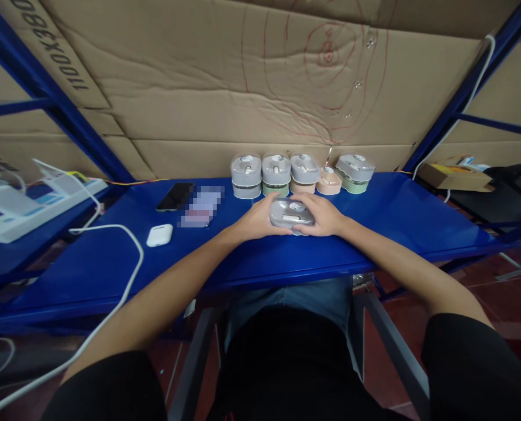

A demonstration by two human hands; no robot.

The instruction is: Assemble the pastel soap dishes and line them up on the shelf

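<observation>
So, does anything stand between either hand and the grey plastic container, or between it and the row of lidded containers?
Nothing visible: left hand and right hand grip the grey plastic container; only fingers edge toward the row.

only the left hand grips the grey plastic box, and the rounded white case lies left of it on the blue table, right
Not only the left hand: the head view shows the right hand gripping the grey plastic box too. The rounded white case lies left of it on the blue table.
</observation>
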